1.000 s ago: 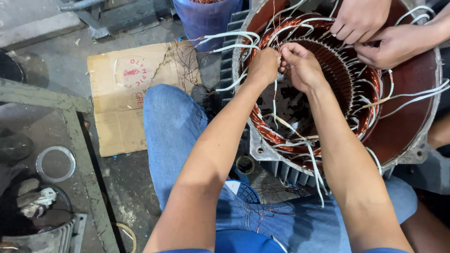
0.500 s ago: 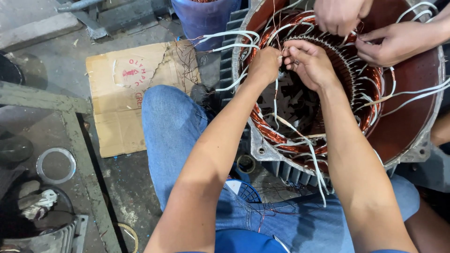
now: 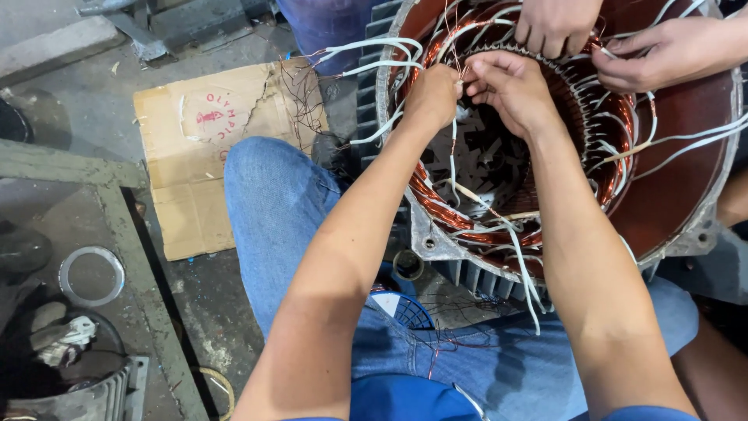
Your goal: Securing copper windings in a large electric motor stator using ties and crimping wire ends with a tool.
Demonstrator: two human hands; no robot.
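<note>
A large motor stator with copper windings lies in front of my knees, white sleeved leads sticking out of it. My left hand and my right hand meet over the upper left of the winding ring, fingers pinched together on a thin white sleeved wire that hangs down between them. Another person's two hands work on the far side of the same winding.
A flattened cardboard sheet lies on the concrete floor to the left of my knee. A blue bucket stands behind the stator. A metal ring and a motor housing with rags sit at lower left.
The view has drifted slightly; my two hands have come closer together on the wire at the winding's upper left. The other person's hands shifted a little along the far rim.
</note>
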